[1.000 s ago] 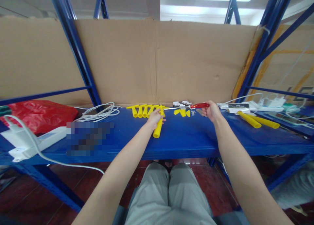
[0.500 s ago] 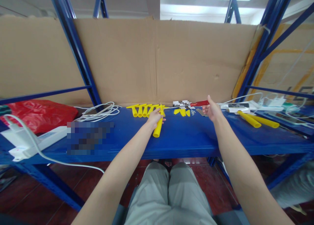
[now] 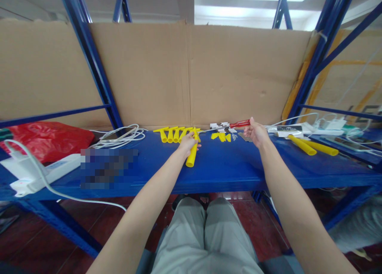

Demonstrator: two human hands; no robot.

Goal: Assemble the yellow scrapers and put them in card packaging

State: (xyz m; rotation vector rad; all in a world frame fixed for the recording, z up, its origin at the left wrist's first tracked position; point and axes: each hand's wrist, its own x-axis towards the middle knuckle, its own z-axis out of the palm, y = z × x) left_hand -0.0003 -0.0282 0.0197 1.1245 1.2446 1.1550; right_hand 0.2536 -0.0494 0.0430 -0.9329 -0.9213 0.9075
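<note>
My left hand (image 3: 188, 143) is closed around a yellow tube-like plastic handle (image 3: 191, 157), its round hollow end facing me. The fingers of my right hand (image 3: 257, 133) grip the rear of a red-handled screwdriver (image 3: 239, 124). Its thin metal shaft points left and reaches the upper end of the yellow handle; whether the tip sits in a screw is too small to tell. Left of my left hand, several similar yellow pieces (image 3: 170, 136) stand in a row. Between my hands lie small yellow parts (image 3: 221, 136), black-and-white pieces (image 3: 215, 125) and a little pile of small metal bits (image 3: 234, 137).
Two more yellow tubes (image 3: 313, 146) lie on the blue tabletop (image 3: 227, 162) at right, near a power strip. On the left are a coiled white cable (image 3: 131, 134), a red plastic bag (image 3: 53, 138) and another power strip (image 3: 64, 166). Cardboard (image 3: 238, 71) walls the back.
The screwdriver and my right hand have shifted slightly, and the shaft now shows more clearly running to the yellow handle. My left hand keeps its hold in about the same spot.
</note>
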